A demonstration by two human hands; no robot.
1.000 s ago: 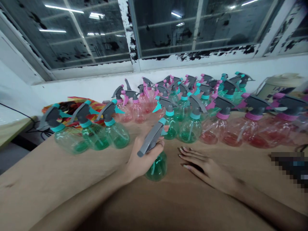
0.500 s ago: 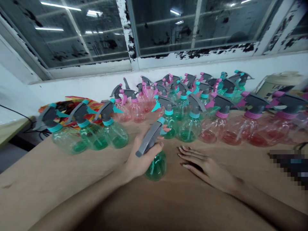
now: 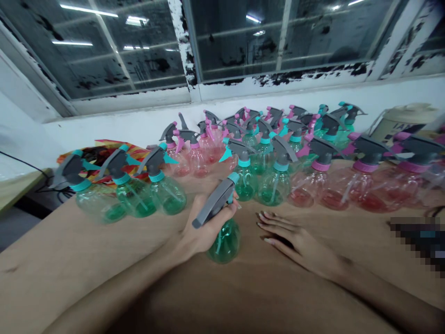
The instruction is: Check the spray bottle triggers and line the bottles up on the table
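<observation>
In the head view, my left hand (image 3: 205,227) is wrapped round the neck and trigger of a green spray bottle (image 3: 225,241) with a grey head and teal nozzle. Its nozzle points away from me, and the fingers partly hide the trigger and collar. My right hand (image 3: 292,236) rests on the table with its fingers stretched out, holding nothing. Close behind both hands are another green spray bottle (image 3: 273,185) and a pink spray bottle (image 3: 306,188) with a grey head.
Several green bottles (image 3: 168,195) stand at the left, before a red and yellow bag (image 3: 121,149). Pink and green spray bottles crowd the back of the wooden table (image 3: 86,264). A beige lidded container (image 3: 399,123) and a pixelated dark object (image 3: 420,239) are at the right.
The bottle in my left hand has shifted slightly down and left, and the fingers have drawn in at the trigger. My right hand has stayed in place.
</observation>
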